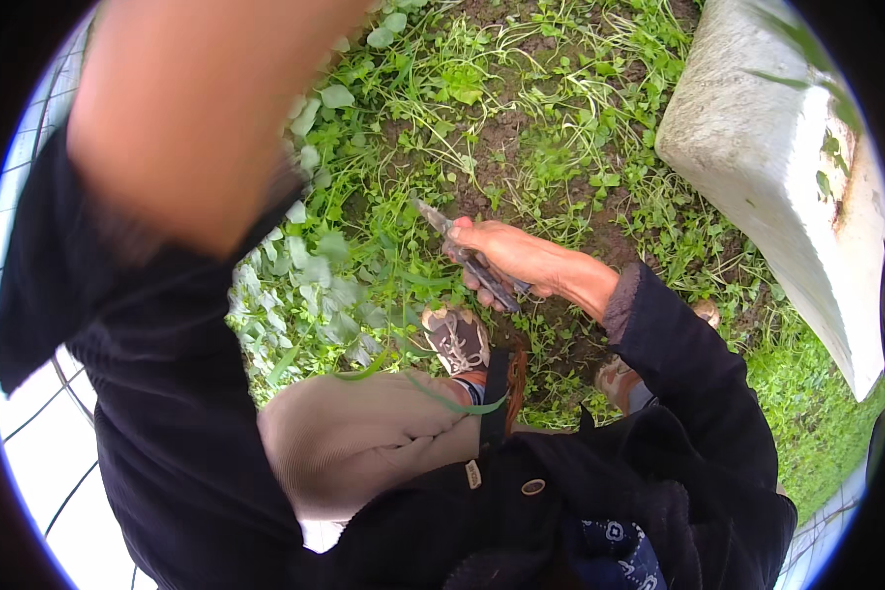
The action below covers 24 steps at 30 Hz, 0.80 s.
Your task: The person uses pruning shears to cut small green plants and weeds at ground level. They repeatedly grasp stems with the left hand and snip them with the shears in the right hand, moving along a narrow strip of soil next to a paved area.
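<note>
Before me, my right hand is wrapped around a pair of pruning shears with dark handles and a dirty, pointed blade end. The tip points up and left, above low green weeds growing from brown soil. Whether the blades are parted cannot be made out. My left forearm, blurred and close to the camera, rises past the upper left rim, so my left hand is out of view. Leafy plants and long grass blades stand below and left of the shears.
A large pale trough-like container with a dirty outer wall stands at the right. My brown laced shoe is planted among the weeds, below the shears. A wire grid with bright sheeting borders the left side. A dark strap hangs before my knee.
</note>
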Tool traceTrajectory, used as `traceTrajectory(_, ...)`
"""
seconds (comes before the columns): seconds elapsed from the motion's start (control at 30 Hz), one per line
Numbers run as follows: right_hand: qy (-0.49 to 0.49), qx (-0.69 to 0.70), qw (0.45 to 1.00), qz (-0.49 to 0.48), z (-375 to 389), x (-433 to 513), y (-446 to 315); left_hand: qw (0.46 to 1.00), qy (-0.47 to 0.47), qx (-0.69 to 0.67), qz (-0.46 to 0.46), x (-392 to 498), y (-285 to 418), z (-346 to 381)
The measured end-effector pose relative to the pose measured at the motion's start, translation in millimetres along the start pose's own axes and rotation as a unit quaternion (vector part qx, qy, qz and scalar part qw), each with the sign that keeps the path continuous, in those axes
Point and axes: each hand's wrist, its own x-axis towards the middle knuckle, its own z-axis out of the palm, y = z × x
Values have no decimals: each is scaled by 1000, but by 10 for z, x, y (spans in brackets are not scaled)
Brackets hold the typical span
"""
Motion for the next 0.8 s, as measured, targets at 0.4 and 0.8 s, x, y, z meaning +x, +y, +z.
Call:
traceTrajectory(0.4,12,-2,1000,5,-244,-123,176,949,-228,93,-196,-1140,-1004,864)
traceTrajectory(0.8,-51,-74,994,56,-215,104,181,894,-293,339,2,-2721,-2162,579)
